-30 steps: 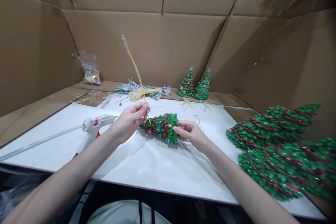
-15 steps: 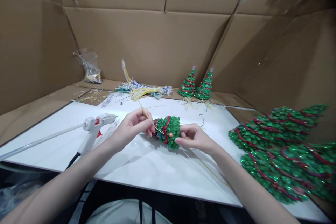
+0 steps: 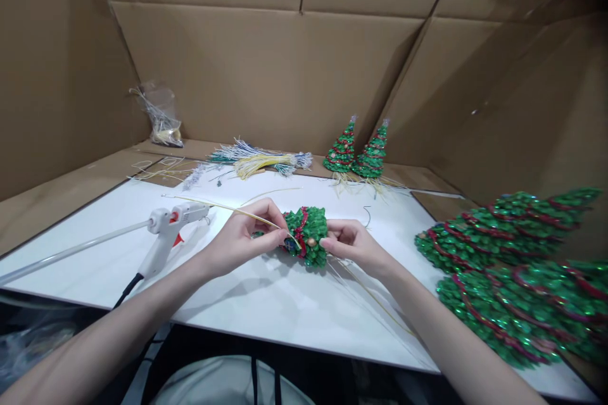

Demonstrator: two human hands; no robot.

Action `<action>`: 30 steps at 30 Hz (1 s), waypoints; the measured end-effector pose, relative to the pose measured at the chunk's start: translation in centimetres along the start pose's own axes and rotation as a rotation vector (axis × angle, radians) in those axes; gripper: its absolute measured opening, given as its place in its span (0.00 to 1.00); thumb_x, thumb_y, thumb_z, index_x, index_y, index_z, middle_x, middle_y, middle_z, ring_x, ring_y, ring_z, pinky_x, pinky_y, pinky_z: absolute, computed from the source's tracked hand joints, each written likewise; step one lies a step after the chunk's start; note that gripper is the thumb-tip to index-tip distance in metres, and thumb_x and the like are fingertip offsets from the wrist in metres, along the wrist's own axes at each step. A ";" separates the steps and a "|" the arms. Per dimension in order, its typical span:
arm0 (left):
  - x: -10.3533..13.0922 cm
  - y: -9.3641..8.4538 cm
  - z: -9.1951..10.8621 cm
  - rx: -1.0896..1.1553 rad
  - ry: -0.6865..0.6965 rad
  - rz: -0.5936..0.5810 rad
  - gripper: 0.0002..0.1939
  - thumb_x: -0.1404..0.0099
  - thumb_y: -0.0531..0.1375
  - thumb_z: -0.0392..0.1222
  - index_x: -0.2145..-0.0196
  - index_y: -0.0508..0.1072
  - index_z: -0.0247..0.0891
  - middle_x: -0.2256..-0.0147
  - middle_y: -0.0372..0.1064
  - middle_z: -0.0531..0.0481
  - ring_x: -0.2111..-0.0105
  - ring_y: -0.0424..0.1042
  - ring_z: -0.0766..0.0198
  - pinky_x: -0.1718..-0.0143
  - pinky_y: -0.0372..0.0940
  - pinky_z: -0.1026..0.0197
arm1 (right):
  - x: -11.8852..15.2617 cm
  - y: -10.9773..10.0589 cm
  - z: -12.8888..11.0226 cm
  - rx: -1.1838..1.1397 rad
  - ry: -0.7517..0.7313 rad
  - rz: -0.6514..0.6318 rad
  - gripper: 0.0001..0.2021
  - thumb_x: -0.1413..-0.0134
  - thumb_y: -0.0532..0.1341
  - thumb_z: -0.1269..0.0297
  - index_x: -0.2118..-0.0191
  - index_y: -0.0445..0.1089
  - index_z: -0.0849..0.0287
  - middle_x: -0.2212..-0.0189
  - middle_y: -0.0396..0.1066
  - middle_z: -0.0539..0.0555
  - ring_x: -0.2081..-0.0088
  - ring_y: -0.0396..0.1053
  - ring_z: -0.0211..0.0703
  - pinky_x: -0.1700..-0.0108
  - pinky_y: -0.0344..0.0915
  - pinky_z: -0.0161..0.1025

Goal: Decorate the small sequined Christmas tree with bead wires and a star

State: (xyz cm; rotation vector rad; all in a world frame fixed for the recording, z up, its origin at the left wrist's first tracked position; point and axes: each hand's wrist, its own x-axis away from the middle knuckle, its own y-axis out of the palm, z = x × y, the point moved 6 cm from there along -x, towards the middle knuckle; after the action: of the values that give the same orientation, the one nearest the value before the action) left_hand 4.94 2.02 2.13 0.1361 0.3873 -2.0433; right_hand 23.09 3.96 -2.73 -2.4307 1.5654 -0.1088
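Note:
A small green Christmas tree (image 3: 313, 228) with red garland lies on its side over the white board, its base toward my right hand (image 3: 351, 242). The fingers of that hand are closed on the base edge, and thin wires (image 3: 375, 299) trail from there toward me. My left hand (image 3: 254, 234) pinches a thin yellow wire (image 3: 228, 206) between thumb and fingers. One end of the wire meets the tree's side near a small gold ball; the other reaches out to the left. The tree's tip is hidden behind my left hand.
A white glue gun (image 3: 164, 234) with a long glue stick lies at left. Wire bundles (image 3: 261, 161) and a plastic bag (image 3: 164, 117) are at the back. Two small trees (image 3: 341, 149) stand at back right; larger trees (image 3: 517, 304) lie at right. Cardboard walls (image 3: 256, 69) surround the board.
The yellow wire has swung down from pointing up and away to lying almost level toward the left. My left hand has turned with it; my right hand stays on the tree's base.

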 end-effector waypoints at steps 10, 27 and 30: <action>1.0 -0.8 0.1 -0.074 0.017 0.010 0.05 0.38 0.60 0.40 0.68 0.69 0.35 0.68 0.70 0.48 0.69 0.69 0.64 0.69 0.62 0.64 | 0.2 0.2 -0.1 0.061 -0.052 -0.133 0.20 0.55 0.65 0.52 0.81 0.58 0.60 0.84 0.46 0.43 0.80 0.45 0.31 0.77 0.41 0.35; 1.0 -0.6 1.1 -0.102 0.087 -0.005 0.06 0.39 0.62 0.39 0.71 0.70 0.35 0.67 0.70 0.47 0.64 0.70 0.62 0.63 0.65 0.62 | 0.9 1.2 -0.4 0.104 -0.059 -0.334 0.25 0.58 0.67 0.53 0.83 0.50 0.57 0.84 0.46 0.43 0.79 0.44 0.31 0.77 0.43 0.35; 1.1 -0.6 1.2 -0.131 0.096 -0.020 0.05 0.39 0.61 0.38 0.71 0.70 0.35 0.67 0.70 0.47 0.64 0.71 0.62 0.63 0.65 0.62 | 0.8 1.1 -0.3 0.067 -0.058 -0.325 0.23 0.56 0.65 0.49 0.82 0.53 0.58 0.84 0.46 0.43 0.79 0.44 0.31 0.77 0.42 0.35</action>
State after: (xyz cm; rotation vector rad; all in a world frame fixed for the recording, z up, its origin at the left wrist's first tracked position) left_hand 4.00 0.94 3.13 0.1511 0.5834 -2.0289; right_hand 22.36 2.71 -2.74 -2.5881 1.1129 -0.1447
